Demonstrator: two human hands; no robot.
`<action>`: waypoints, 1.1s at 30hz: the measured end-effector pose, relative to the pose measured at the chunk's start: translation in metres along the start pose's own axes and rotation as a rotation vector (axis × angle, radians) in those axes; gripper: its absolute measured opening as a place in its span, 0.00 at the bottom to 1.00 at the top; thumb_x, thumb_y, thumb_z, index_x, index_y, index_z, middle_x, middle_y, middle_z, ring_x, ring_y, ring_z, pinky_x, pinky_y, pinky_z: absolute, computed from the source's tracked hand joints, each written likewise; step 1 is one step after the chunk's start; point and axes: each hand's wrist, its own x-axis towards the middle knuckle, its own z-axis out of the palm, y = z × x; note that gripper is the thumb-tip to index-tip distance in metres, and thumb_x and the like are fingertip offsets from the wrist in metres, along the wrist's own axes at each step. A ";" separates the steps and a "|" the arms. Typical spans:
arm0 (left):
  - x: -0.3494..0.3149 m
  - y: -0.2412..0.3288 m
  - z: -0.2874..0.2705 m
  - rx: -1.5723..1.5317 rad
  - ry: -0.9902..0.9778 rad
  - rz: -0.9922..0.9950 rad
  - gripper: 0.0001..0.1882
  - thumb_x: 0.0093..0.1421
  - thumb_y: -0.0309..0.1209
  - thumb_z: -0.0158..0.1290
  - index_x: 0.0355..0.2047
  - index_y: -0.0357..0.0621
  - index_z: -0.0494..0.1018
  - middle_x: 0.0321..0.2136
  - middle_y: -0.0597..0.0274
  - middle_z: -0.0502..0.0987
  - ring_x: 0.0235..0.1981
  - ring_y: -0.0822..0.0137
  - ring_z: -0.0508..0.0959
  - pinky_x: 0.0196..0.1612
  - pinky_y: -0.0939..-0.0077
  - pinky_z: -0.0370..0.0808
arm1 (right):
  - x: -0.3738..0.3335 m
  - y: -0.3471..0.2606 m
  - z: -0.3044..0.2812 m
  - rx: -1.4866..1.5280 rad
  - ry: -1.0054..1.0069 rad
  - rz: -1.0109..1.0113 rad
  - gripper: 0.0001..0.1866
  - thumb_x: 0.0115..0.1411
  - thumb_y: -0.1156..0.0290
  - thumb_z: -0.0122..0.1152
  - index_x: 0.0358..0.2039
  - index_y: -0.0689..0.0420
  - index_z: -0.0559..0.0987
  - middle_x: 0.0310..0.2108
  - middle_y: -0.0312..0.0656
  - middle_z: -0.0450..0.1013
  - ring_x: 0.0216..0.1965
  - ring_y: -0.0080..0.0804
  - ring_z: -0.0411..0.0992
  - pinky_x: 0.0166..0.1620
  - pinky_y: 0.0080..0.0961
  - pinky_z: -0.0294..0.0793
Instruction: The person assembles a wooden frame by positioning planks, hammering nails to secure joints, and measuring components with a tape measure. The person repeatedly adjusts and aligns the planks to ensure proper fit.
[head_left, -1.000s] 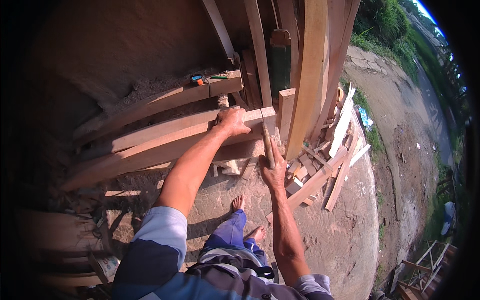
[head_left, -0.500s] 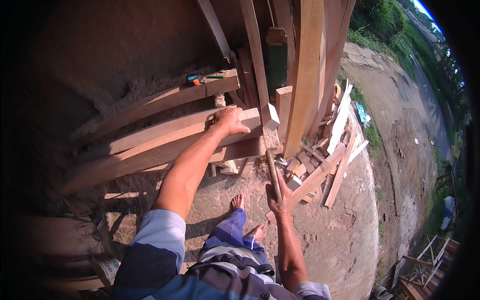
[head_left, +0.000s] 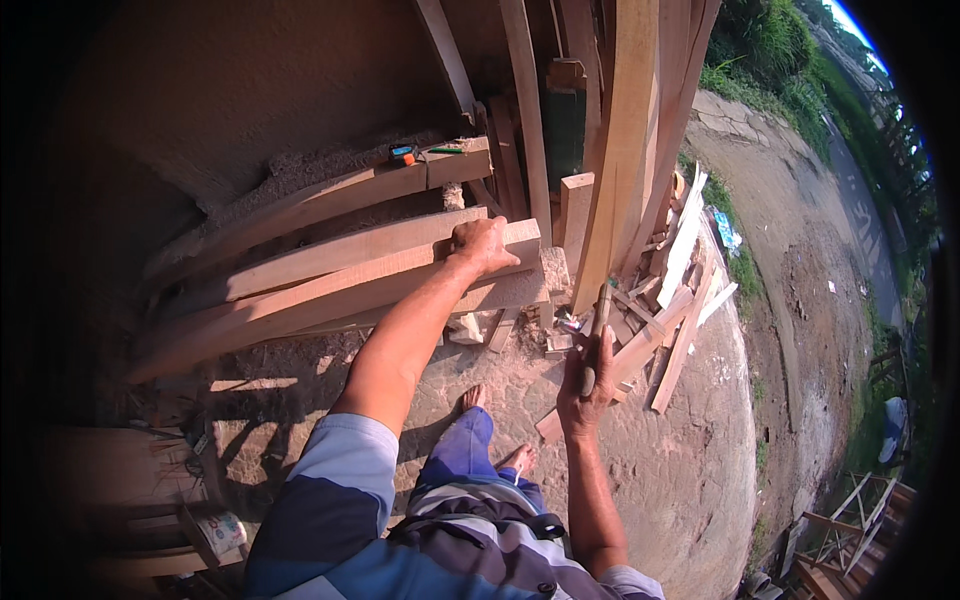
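Observation:
My left hand (head_left: 482,247) grips the top of a thick, pale wooden beam (head_left: 385,275) near its cut end, thumb toward that end. More beams lie alongside and under it. In my right hand (head_left: 586,385), held off to the right of the beam end, is a tool with a long brown wooden handle (head_left: 601,318). It is seen nearly edge-on, and its working end cannot be made out. Sawdust covers a block (head_left: 553,265) beside the beam end.
A tape measure (head_left: 403,155) and a green pencil (head_left: 446,150) rest on the farther beam (head_left: 400,185). Tall planks (head_left: 622,150) lean upright ahead. Scrap wood (head_left: 655,330) is heaped at the right. My bare feet (head_left: 474,398) stand on the rough floor.
The short block at the beam's end has gone from its place. My right hand has swung right and away from the beam with the tool. My left hand keeps its grip.

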 end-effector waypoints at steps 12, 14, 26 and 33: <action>0.028 0.010 0.082 -0.084 0.307 -0.014 0.06 0.56 0.29 0.57 0.34 0.47 0.80 0.33 0.54 0.84 0.40 0.53 0.83 0.42 0.51 0.75 | 0.165 0.061 0.161 -0.289 0.017 0.008 0.22 0.63 0.58 0.71 0.52 0.54 0.76 0.34 0.36 0.69 0.35 0.27 0.66 0.40 0.26 0.72; 0.037 0.018 0.100 -0.022 0.327 -0.032 0.07 0.58 0.29 0.56 0.37 0.46 0.79 0.33 0.53 0.84 0.39 0.55 0.84 0.40 0.56 0.74 | 0.169 0.072 0.169 -0.111 -0.001 0.128 0.21 0.62 0.59 0.71 0.50 0.53 0.76 0.34 0.36 0.70 0.35 0.27 0.67 0.38 0.26 0.71; -0.089 -0.142 0.029 0.025 0.308 0.177 0.39 0.58 0.47 0.60 0.67 0.47 0.63 0.67 0.48 0.62 0.71 0.49 0.59 0.73 0.32 0.35 | 0.179 0.083 0.175 -0.149 0.076 0.281 0.25 0.61 0.58 0.73 0.51 0.59 0.74 0.45 0.46 0.74 0.44 0.38 0.71 0.48 0.35 0.74; -0.282 -0.375 -0.027 -0.285 0.789 -0.848 0.55 0.60 0.65 0.54 0.76 0.49 0.43 0.75 0.40 0.39 0.75 0.40 0.40 0.73 0.39 0.37 | 0.186 0.101 0.184 -0.106 0.190 0.244 0.27 0.57 0.63 0.77 0.51 0.57 0.73 0.44 0.45 0.74 0.42 0.37 0.73 0.46 0.36 0.80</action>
